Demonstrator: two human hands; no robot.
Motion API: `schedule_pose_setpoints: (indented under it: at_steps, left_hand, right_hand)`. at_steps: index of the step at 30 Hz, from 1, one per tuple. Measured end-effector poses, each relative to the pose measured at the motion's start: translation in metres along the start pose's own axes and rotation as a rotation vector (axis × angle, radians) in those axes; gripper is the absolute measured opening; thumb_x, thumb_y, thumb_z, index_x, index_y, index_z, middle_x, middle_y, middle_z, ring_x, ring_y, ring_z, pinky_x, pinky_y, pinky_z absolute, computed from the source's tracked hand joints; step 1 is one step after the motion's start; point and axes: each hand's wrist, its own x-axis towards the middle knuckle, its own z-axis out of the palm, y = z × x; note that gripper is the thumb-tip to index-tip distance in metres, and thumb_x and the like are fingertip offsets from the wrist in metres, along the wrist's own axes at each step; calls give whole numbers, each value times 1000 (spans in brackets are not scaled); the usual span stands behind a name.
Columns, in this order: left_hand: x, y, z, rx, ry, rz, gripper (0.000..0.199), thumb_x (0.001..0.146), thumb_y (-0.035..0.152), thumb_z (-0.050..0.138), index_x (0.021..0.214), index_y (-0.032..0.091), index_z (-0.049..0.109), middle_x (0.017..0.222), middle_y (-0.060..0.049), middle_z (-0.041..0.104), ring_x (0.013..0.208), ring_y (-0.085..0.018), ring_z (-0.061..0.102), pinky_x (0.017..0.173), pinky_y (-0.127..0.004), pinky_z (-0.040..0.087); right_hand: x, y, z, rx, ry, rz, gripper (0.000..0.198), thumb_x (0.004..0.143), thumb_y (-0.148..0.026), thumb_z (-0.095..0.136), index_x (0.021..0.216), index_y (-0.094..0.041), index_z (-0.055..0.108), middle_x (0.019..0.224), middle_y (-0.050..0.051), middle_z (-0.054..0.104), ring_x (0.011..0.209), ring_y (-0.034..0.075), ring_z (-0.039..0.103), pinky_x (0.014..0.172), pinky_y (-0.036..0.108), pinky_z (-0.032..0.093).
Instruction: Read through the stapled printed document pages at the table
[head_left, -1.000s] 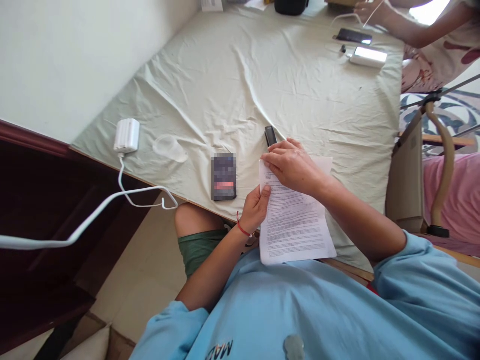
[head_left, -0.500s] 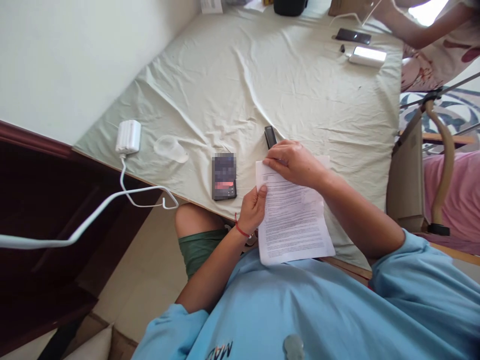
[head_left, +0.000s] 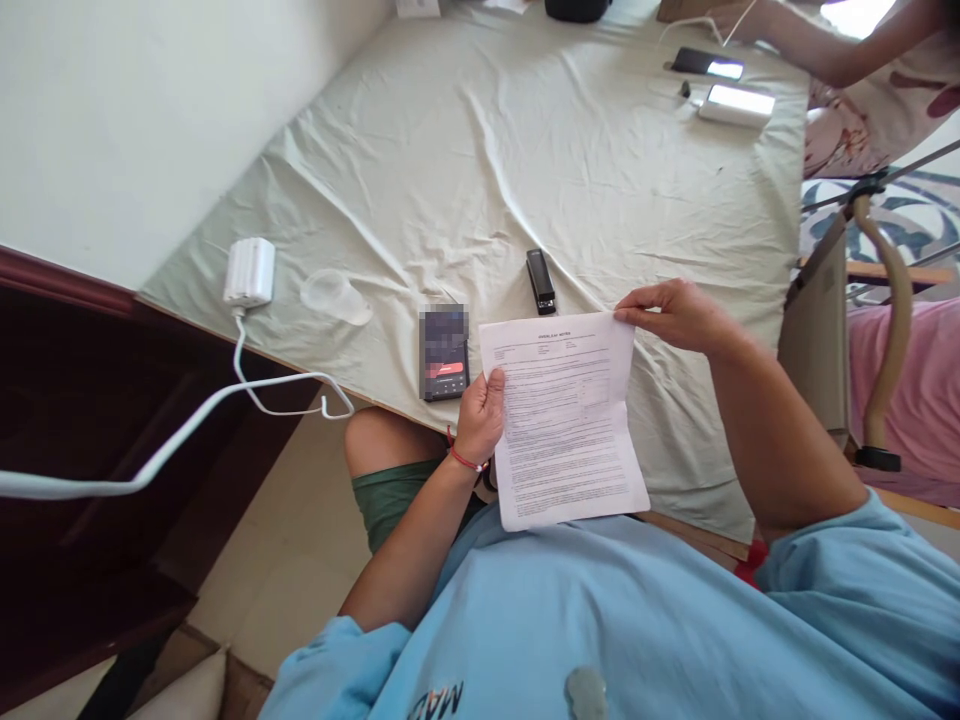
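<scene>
Printed paper sheets lie tilted between my body and the table edge, their text facing me; how many there are I cannot tell. My left hand is closed on their left edge, thumb on top. At the top right corner, my right hand pinches the paper between thumb and fingers. Just beyond the top edge of the paper a black stapler rests on the cloth, touched by neither hand. A phone with a partly blurred screen lies left of the paper.
A pale cloth covers the table. To the left are a white charger with a cable and a clear plastic cup. Another phone, a white power bank and another person's arm are at the far right. A folded chair stands beside the table.
My right hand has moved right from the paper's top left to its top right corner, uncovering the heading and the stapler. The paper and my left hand have shifted slightly left.
</scene>
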Motion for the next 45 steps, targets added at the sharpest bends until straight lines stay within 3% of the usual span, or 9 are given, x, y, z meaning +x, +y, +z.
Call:
schedule_pose_setpoints:
  at_steps: [6,13,19,26,29,34,38,41,45]
  left_hand:
    - [4,-5,1,-57,-9,-33,59,100,69,62,127,19,76,124,-12,82,121,-29,75,108,-43,59]
    - [8,-1,9,-89,1,-86,66,94,77,65,120,18,77,119,-12,83,117,-30,77,104,-44,61]
    - [11,-1,10,-19,12,-85,68,92,80,64,113,17,78,119,-13,83,114,-31,77,103,-43,60]
    - [12,0,12,-2,3,-81,67,93,78,64,113,16,79,118,-13,83,115,-31,77,105,-45,60]
    - [13,4,17,-86,-7,-108,66,92,77,68,115,16,78,118,-13,83,119,-32,77,106,-45,61]
    - [19,14,31,-304,-38,-185,66,85,76,77,115,18,78,118,-13,83,125,-34,75,109,-48,62]
    - [26,19,43,-397,-65,-219,63,84,74,80,116,19,77,123,-13,82,132,-35,71,113,-51,59]
    - [26,25,47,-429,-108,-244,60,88,71,77,117,19,78,126,-14,81,137,-37,68,115,-53,58]
    - [11,29,42,-426,-262,-382,57,86,66,81,115,16,79,123,-16,82,135,-41,69,115,-56,58]
  right_hand:
    - [-3,8,15,94,92,63,26,90,-42,66,82,-22,81,69,0,70,67,16,59,68,32,44]
    - [-2,13,32,225,288,167,23,82,-41,73,77,-19,78,67,0,65,64,15,52,65,31,40]
    - [-4,16,39,108,360,192,18,81,-37,74,75,-20,76,68,0,68,65,15,54,67,32,42]
    - [-11,22,46,168,403,179,21,82,-42,74,76,-22,73,75,1,72,72,18,60,71,33,45]
    - [-17,25,53,341,478,173,31,84,-52,76,78,-23,68,74,0,67,70,16,57,69,32,46]
    - [-40,29,70,821,347,253,52,86,-77,71,101,-27,72,77,-1,68,67,16,62,63,30,53]
    - [-62,25,80,836,284,275,50,88,-74,72,107,-28,77,90,3,78,79,23,73,71,36,62]
    - [-70,21,82,802,353,288,50,88,-74,73,103,-26,79,98,5,82,91,28,77,81,40,64]
    - [-74,19,79,787,449,294,51,88,-74,72,101,-25,77,101,6,82,98,29,77,81,41,64]
